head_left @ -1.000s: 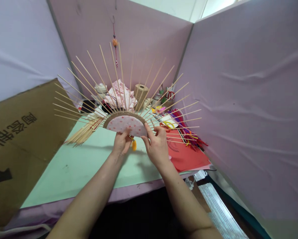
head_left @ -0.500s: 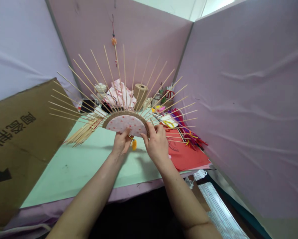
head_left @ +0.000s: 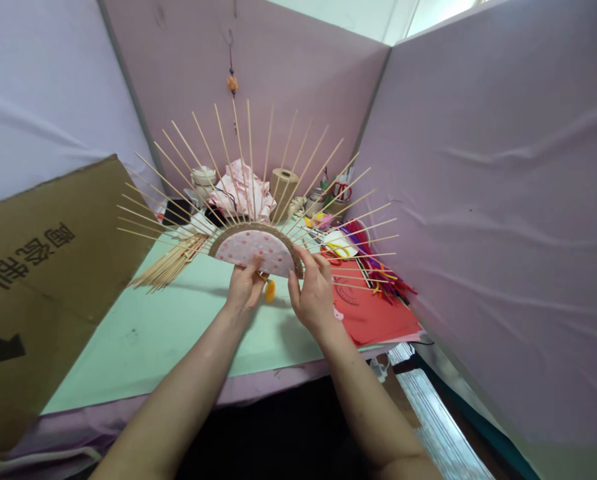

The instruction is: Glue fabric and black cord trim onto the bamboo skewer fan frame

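Note:
A half-round fan-shaped craft piece (head_left: 233,245) is held up above the table. Pink dotted fabric covers its face, a brown cord-like band runs round the curved rim, and thin wooden sticks fan outward from it. My left hand (head_left: 244,285) grips the lower straight edge at the middle, thumb on the fabric and fingers behind. At the right end, my right hand (head_left: 314,288) pinches the rim between thumb and fingers. An orange-yellow pendant (head_left: 270,290) hangs below the piece beside my left hand. Fingers behind the piece are partly hidden.
A bundle of sticks (head_left: 171,263) lies left on the green tabletop (head_left: 168,333). Red sheets (head_left: 378,313) and colourful fuzzy stems (head_left: 373,250) lie right. Crumpled pink fabric (head_left: 248,187) and a twine spool (head_left: 283,185) stand behind. A cardboard sheet (head_left: 53,280) leans left.
The craft piece has tilted slightly, its left sticks shifting right and the upper tips lower. My right thumb and fingers have shifted a little on the right end. My left hand keeps its hold.

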A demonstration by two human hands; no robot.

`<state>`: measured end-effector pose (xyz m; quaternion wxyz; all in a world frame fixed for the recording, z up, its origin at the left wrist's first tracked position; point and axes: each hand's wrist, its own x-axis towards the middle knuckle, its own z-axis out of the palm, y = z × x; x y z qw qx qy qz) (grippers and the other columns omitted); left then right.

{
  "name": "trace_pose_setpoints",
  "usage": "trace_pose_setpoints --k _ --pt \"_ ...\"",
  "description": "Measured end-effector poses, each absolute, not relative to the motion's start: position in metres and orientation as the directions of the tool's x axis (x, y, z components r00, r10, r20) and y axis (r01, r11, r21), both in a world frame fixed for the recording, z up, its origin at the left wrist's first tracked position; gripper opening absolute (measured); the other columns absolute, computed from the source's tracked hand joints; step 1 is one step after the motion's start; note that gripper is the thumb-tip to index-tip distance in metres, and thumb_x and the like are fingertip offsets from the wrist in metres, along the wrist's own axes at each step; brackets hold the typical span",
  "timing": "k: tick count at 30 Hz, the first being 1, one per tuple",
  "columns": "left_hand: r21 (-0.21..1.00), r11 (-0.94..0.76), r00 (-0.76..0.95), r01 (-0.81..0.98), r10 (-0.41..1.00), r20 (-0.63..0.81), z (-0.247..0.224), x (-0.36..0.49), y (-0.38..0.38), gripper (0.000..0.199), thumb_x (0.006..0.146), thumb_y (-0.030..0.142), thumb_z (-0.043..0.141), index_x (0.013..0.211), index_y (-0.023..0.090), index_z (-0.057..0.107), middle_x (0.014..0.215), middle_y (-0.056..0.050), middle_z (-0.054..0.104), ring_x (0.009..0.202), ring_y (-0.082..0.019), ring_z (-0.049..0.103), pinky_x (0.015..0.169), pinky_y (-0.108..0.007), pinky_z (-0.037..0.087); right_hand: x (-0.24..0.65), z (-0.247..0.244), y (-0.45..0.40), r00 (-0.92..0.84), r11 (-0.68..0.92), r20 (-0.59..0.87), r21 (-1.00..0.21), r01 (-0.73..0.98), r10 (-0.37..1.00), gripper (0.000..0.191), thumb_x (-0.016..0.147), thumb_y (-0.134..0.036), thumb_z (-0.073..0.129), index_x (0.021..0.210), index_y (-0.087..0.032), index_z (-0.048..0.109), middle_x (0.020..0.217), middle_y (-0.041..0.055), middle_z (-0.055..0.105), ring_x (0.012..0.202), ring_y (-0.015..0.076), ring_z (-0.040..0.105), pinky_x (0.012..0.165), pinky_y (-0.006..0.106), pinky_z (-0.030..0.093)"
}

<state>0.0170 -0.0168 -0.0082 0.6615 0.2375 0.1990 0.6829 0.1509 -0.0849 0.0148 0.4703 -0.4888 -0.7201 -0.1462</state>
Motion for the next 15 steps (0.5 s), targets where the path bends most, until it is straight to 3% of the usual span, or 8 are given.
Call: trace_pose_setpoints --k 11,15 --pt "0.615 -0.037 0.006 -0.787 0.998 0.068 -0.0078 0.0183 -0.0196 0.038 0.059 0.024 0.087 0.09 0.023 0.063 0.09 0.0 0.07 0.085 -0.015 0.064 0.078 -0.03 0.051 0.1476 0.0153 -0.0805 0.001 0.4 0.782 -0.319 0.859 0.623 0.041 0.093 -0.022 0.047 0.133 -0.012 0.046 0.122 0.0142 0.061 0.115 0.0276 0.044 0.101 0.046 0.043" --pt "0.626 -0.037 0.001 -0.779 0.998 0.059 -0.01 0.0201 -0.0192 0.039 0.059 0.025 0.086 0.09 0.023 0.062 0.092 0.0 0.07 0.085 -0.015 0.064 0.078 -0.03 0.05 0.1507 0.0117 -0.0833 0.126 0.435 0.796 -0.447 0.781 0.592 0.038 0.092 -0.02 0.048 0.13 -0.015 0.046 0.118 0.0129 0.062 0.11 0.0248 0.05 0.094 0.043 0.046"
